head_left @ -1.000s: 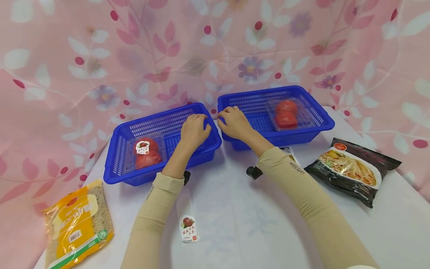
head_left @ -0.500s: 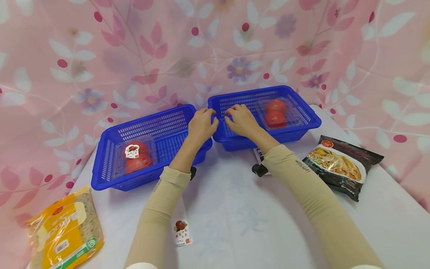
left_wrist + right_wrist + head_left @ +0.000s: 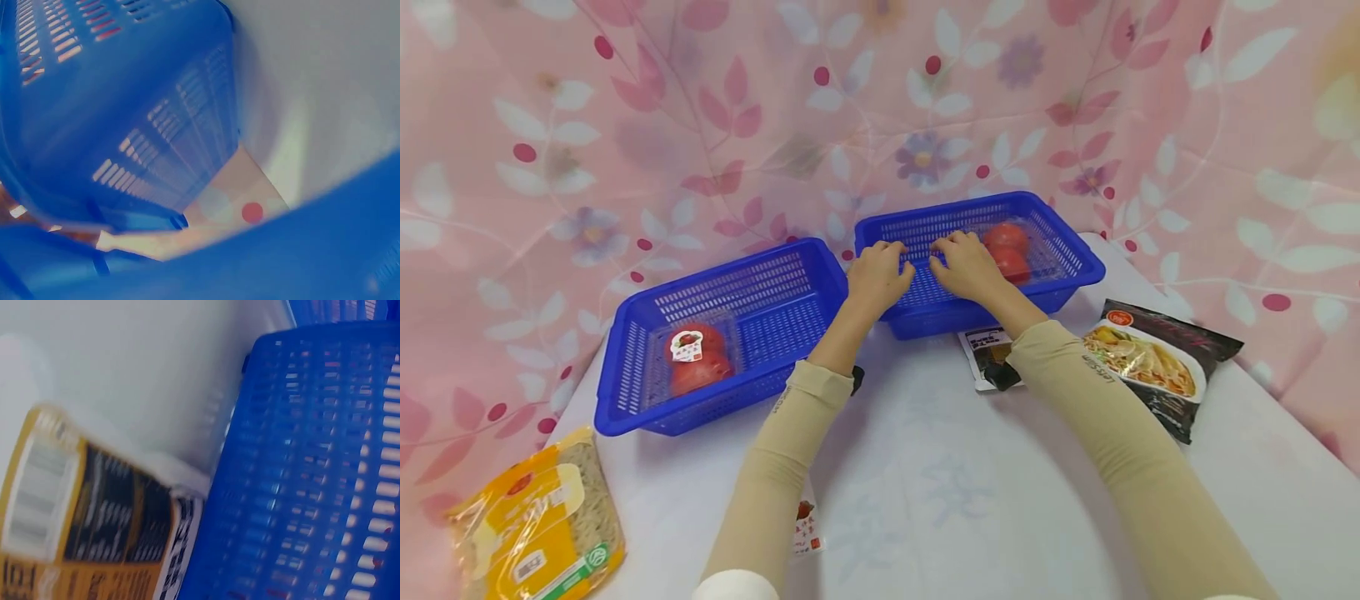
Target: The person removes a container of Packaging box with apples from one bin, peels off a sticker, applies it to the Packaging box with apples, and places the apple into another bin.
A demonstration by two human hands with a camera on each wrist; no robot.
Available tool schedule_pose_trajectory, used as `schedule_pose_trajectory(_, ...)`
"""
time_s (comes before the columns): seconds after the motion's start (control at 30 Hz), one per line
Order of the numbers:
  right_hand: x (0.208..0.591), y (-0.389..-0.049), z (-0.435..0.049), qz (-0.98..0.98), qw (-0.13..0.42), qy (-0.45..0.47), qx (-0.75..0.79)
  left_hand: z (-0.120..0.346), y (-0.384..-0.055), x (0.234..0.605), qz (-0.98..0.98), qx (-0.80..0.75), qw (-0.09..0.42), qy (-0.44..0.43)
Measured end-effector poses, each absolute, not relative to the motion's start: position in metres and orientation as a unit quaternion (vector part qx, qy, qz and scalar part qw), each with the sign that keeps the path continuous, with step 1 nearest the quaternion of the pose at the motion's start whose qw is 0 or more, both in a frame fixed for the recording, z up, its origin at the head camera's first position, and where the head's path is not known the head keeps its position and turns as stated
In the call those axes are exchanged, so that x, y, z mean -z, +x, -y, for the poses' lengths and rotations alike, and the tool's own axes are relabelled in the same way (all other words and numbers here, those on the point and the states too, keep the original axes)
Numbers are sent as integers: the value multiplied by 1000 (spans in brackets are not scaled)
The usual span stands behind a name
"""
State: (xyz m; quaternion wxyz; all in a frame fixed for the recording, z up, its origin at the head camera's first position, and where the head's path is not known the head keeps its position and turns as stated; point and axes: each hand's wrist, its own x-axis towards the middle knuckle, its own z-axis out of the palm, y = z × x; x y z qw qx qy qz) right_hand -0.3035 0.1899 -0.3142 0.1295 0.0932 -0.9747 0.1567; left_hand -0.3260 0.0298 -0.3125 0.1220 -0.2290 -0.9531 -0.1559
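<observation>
My left hand (image 3: 878, 275) is over the near left corner of the right blue basket (image 3: 913, 323), fingers loosely bent. Beside it, my right hand (image 3: 967, 265) hovers over the same basket, fingers also loosely bent. I see nothing held in either hand; whether they touch the basket is unclear. A clear box of red round fruits (image 3: 1009, 250) lies at that basket's right end, partly behind my right hand. In the left blue basket (image 3: 820, 321) sits another clear box of red fruits (image 3: 700, 375), bearing a white sticker (image 3: 687, 347). Neither hand shows in the wrist views.
A yellow food bag (image 3: 542, 521) lies at the front left. On the right is a black noodle bag (image 3: 1150, 358). Another printed packet (image 3: 985, 354) lies partly under the right basket and right wrist. A sticker strip (image 3: 806, 525) is partly hidden by the left forearm.
My left hand has shifted right, from the left basket's right end to the right basket. My right hand has moved right over its basket. The view has turned slightly right.
</observation>
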Motion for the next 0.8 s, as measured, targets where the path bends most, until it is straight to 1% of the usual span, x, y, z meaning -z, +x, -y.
schedule_pose_trajectory(0.3, 314, -300, -214, 977, 131, 71, -153, -51, -329, 311, 956, 148, 107, -228)
schedule_pose_trajectory(0.63, 317, -299, -240, 981, 114, 37, -153, -80, -328, 312, 954, 176, 69, -232)
schedule_pose_trajectory(0.8, 319, -298, -257, 983, 120, 31, -134, -93, -325, 314, 951, 198, 49, -233)
